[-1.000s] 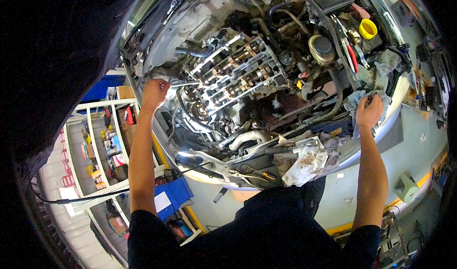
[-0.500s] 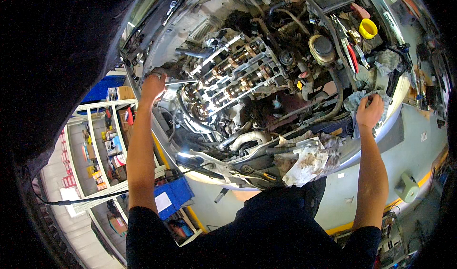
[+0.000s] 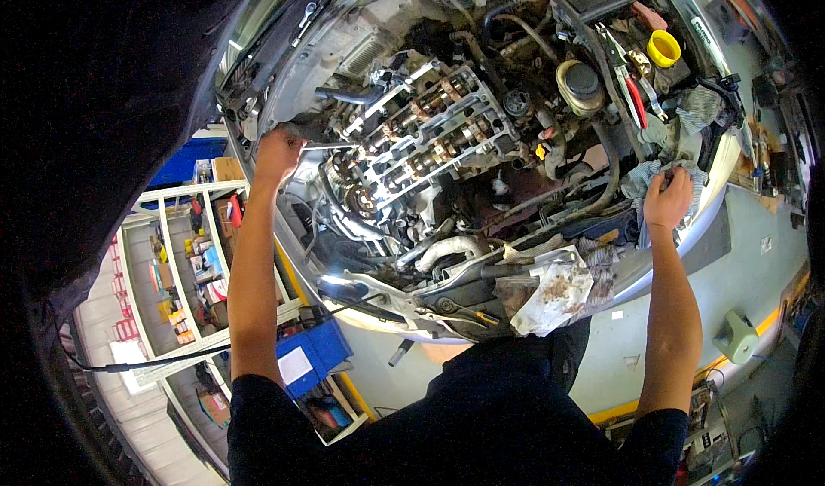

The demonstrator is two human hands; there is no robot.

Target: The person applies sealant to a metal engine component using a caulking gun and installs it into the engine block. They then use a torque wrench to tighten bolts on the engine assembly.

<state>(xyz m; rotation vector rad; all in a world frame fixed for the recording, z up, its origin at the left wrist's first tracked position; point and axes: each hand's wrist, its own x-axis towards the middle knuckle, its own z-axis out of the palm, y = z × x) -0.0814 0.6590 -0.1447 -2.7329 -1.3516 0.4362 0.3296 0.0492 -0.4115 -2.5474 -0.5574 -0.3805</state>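
Observation:
My left hand [image 3: 280, 152] is closed around the end of a slim metal bar [image 3: 326, 146] that looks like a wrench handle. The bar's far end reaches the left end of the opened engine [image 3: 404, 142], by the camshaft gears [image 3: 359, 201]. What it grips there is too small to tell. Two camshafts [image 3: 455, 146] lie exposed in the engine top. On the right front edge of the car, my right hand [image 3: 669, 199] presses curled fingers into a grey rag [image 3: 636, 183]; the fingertips are partly hidden.
Red-handled pliers [image 3: 634, 99] and a yellow cap [image 3: 663, 48] lie at the far right. A ratchet [image 3: 307, 15] rests at the far left. A stained white cloth [image 3: 554, 295] drapes over the front edge. Shelves [image 3: 176, 262] with boxes stand at left, beside a blue cabinet [image 3: 314, 355].
My left hand has shifted very slightly to the right, with the metal bar still in it. The right hand stays on the rag.

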